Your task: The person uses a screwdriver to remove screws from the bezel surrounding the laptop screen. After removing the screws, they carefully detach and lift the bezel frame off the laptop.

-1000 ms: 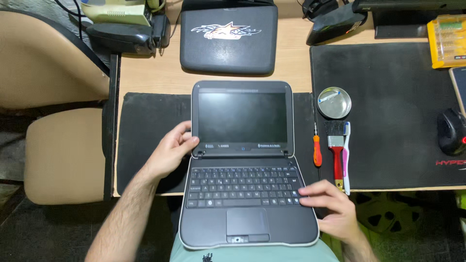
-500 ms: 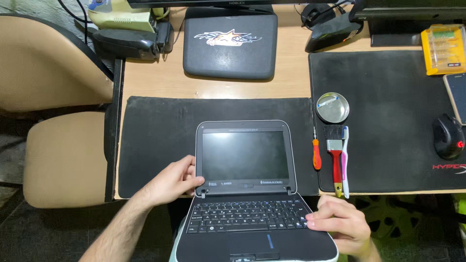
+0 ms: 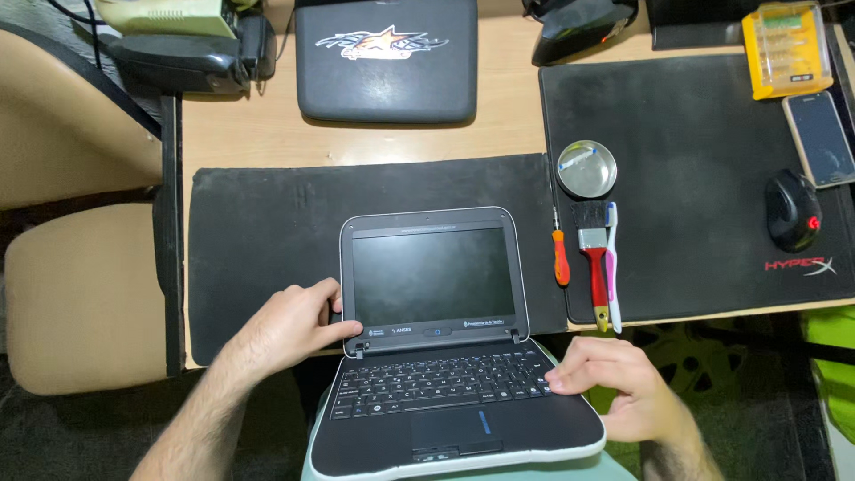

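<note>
Wooden counter (image 3: 249, 134) carried two black mats (image 3: 258, 240), one before the person and one to the right. Two small grey laptops were in view: an open laptop (image 3: 436, 356) at the near edge, its base past the counter over the person's lap, screen dark and upright, and a closed laptop (image 3: 386, 58) at the back.

Left hand (image 3: 289, 325) gripped the screen's lower left corner, thumb on the bezel by the hinge, fingers (image 3: 312, 292) curled round the edge. Right hand (image 3: 623, 392) lay on the right side of the keyboard, fingers (image 3: 570, 370) loosely bent, touching the keys and grasping nothing.

Right of the screen lay one orange screwdriver (image 3: 560, 258), one red brush (image 3: 595, 267) and one pink toothbrush (image 3: 613, 276) side by side, below one round metal dish (image 3: 586, 167). Farther right sat one mouse (image 3: 793, 212), one phone (image 3: 820, 138) and one yellow case (image 3: 787, 49). Nothing stood between the hands and the open laptop.
</note>
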